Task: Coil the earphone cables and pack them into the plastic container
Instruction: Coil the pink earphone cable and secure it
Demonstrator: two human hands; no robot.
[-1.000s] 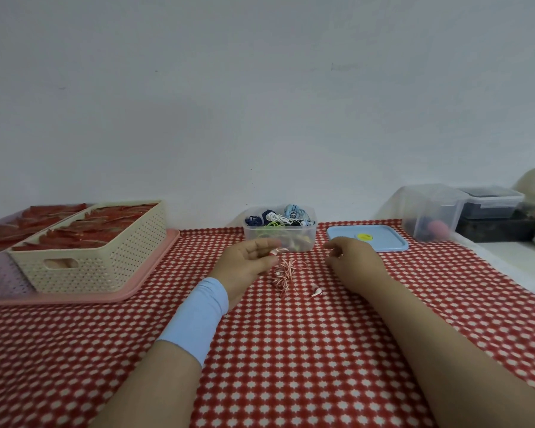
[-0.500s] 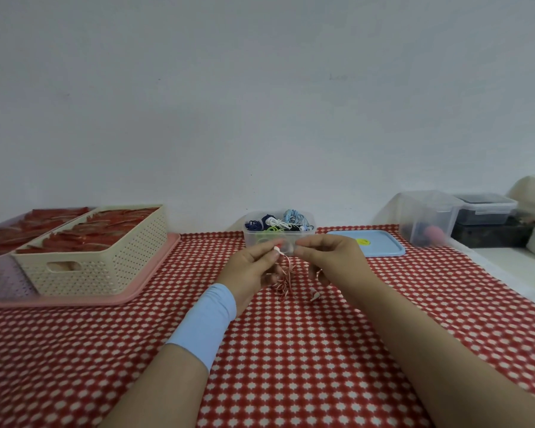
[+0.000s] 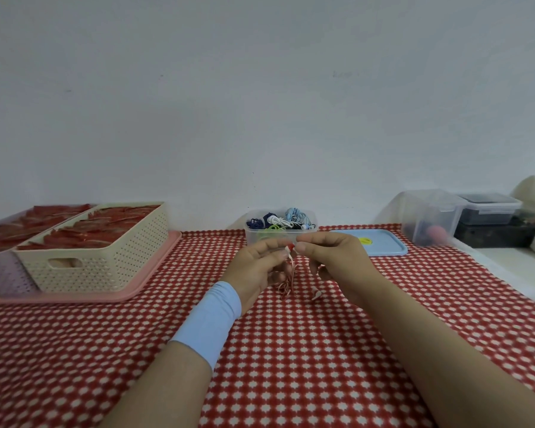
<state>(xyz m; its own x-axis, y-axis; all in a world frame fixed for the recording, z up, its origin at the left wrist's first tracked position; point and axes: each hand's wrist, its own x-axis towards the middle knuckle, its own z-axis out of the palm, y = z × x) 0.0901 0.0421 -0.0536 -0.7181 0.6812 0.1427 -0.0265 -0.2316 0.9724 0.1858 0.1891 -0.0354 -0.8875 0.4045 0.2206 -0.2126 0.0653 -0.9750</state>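
pinching a red-and-white earphone cable [image 3: 290, 278] between thumb and forefinger of each hand, a person works just in front of the plastic container [image 3: 254, 234] on a desk [image 3: 291, 350] covered in red checked cloth. the left hand [image 3: 257, 267], above a pale blue wristband [image 3: 210, 319], and the right hand [image 3: 331, 261] meet at the cable's top end, the fingers [image 3: 306, 248] of both curled and clamped on it. the rest of the cable hangs in a loose tangle below the hands, in front of the container, and a white earbud [image 3: 316, 293] shows near the cloth under the right hand. the container, clear and open-topped, stands behind the hands near the wall and holds bundled cables in navy, white, green and pale blue. a blue lid [image 3: 383, 247] lies flat just to the container's right. farther to the container's right stands a clear box [image 3: 430, 217] with other bins beside it. well to the container's left, a cream perforated basket [image 3: 112, 261] filled with red items sits on a pink tray [image 3: 155, 267].
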